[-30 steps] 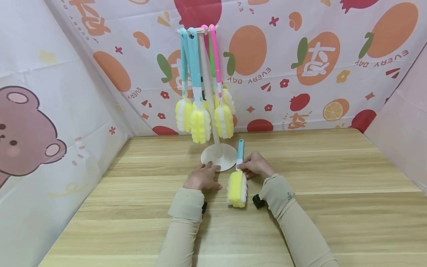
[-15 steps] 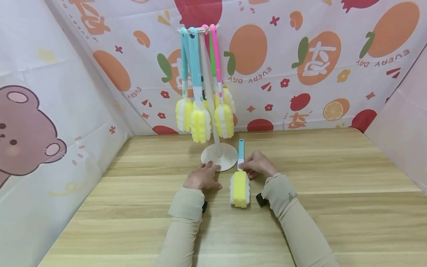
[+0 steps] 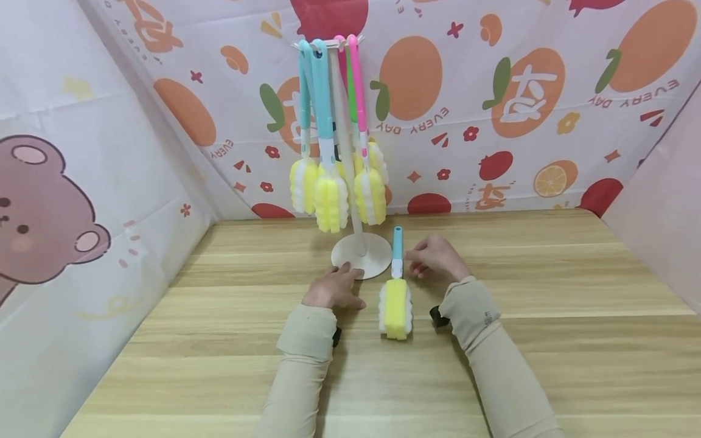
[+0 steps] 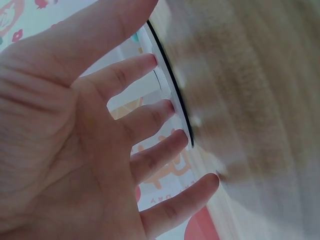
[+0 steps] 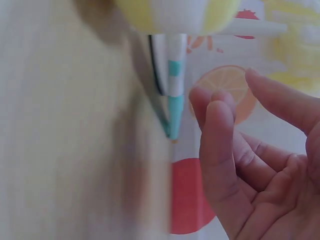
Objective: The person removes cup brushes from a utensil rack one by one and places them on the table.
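A sponge bottle brush (image 3: 396,307) with a blue and white handle lies on the table, its yellow and white sponge towards the person. My right hand (image 3: 437,258) is just right of the handle. In the right wrist view, loosely bent fingers (image 5: 216,145) hold nothing, and a gap separates them from the brush handle (image 5: 175,107). With spread, straight fingers, my left hand (image 3: 331,289) rests its fingertips on the near edge of the white stand's round base (image 3: 375,258). The left wrist view shows those fingertips (image 4: 165,107) along the base rim.
Several more sponge brushes (image 3: 331,201) with blue, pink and green handles hang from the stand's top hooks, behind the lying brush. A fruit-print cloth (image 3: 465,201) backs the wooden table (image 3: 547,340). A bear-print cloth (image 3: 49,213) hangs at the left.
My right hand has let go of the brush handle and moved slightly right and away. Before that, the brush shifted a little right and turned. My left hand has stayed on the base.
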{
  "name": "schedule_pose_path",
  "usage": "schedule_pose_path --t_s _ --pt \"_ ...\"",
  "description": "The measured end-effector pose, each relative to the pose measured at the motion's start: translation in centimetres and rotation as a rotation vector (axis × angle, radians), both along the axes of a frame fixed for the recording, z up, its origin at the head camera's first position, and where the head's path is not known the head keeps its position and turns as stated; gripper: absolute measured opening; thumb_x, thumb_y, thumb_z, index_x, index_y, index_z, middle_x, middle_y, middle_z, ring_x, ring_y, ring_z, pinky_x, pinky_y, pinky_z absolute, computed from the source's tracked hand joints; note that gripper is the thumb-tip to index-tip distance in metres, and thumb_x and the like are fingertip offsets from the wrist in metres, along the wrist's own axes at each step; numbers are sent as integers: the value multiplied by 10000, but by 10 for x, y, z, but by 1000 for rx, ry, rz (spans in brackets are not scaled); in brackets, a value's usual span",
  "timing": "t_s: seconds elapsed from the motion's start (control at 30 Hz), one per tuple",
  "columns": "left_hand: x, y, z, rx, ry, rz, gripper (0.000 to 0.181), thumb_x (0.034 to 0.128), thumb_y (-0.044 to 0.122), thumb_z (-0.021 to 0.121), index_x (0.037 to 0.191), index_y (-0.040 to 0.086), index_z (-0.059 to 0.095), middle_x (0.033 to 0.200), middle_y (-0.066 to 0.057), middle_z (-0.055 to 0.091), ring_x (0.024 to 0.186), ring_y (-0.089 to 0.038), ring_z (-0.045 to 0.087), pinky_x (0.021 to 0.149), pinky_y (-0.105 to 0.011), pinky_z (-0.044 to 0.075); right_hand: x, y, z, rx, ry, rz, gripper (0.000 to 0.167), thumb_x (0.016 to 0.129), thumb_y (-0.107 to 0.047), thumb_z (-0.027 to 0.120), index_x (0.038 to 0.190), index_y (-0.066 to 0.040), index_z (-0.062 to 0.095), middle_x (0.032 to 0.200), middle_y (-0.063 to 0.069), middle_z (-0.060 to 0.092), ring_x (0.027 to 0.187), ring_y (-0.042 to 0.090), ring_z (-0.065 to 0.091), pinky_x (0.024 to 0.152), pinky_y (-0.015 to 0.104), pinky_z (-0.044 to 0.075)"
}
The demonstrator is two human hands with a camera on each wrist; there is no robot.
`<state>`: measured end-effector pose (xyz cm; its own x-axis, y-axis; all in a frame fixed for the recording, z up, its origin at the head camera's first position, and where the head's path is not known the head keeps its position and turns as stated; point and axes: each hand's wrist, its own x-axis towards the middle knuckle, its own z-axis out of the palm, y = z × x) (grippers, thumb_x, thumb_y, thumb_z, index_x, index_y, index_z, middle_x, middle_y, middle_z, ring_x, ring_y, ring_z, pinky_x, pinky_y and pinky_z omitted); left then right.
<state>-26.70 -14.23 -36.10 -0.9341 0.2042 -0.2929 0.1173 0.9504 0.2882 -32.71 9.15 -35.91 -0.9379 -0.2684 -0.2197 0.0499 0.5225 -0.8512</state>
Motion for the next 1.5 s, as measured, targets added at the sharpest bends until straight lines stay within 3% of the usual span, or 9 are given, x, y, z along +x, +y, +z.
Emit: schedule_pose_path --t_s 0.2,0.37,0.53,0.73,0.97,1.1,1.33,1.5 --pt "0 1 0 5 -11 2 708 902 316 786 1523 187 471 1644 -135 276 1484 -375 254 1110 -609 326 -1 -1 17 3 45 11 302 997 -164 670 1138 103 680 844 145 715 653 151 656 686 300 596" --pt "0 0 1 24 -19 3 698 900 280 792 1514 158 483 1640 -154 278 1485 -390 248 1119 -593 328 -2 -3 29 -55 79 -1 301 992 -161 677 1145 98 685 859 165 721 670 183 667 702 348 609" --pt "0 0 1 31 -25 14 695 901 256 792 1512 151 480 1639 -164 276 1489 -395 240 1118 -606 324 -3 -6 37 -117 177 -24 288 982 -172 690 1134 72 692 926 193 721 777 296 694 685 316 602" --pt "0 0 0 33 -14 6 678 894 246 798 1495 144 500 1629 -173 295 1480 -401 257 1109 -604 336 -3 -9 45 -122 298 -63 254 970 -158 706 1120 48 706 996 172 714 840 298 684 703 298 594" --pt "-1 1 -1 43 -3 -2 623 897 193 787 1465 144 537 1609 -175 332 1463 -403 287 1089 -598 367 -3 -14 55 -126 352 -73 270 957 -143 727 1147 47 707 1042 181 710 885 332 690 764 383 599" --pt "-2 2 0 42 4 -3 609 899 175 784 1459 142 546 1602 -171 344 1454 -405 299 1079 -591 384 -3 -18 61 -149 363 -103 277 960 -146 721 1168 35 703 1073 179 706 902 311 699 756 349 593" --pt "-3 3 1 36 6 4 592 906 147 773 1455 146 552 1606 -166 342 1460 -402 289 1065 -588 401 -4 -26 68 -136 543 -174 287 961 -101 689 1214 34 685 1105 168 676 991 298 602 821 351 513" --pt "-3 3 1 31 10 11 586 907 149 770 1452 153 556 1603 -156 351 1456 -397 299 1058 -587 407 -6 -32 72 -167 608 -212 277 956 -84 695 1207 31 686 1099 161 672 993 294 610 871 383 522"
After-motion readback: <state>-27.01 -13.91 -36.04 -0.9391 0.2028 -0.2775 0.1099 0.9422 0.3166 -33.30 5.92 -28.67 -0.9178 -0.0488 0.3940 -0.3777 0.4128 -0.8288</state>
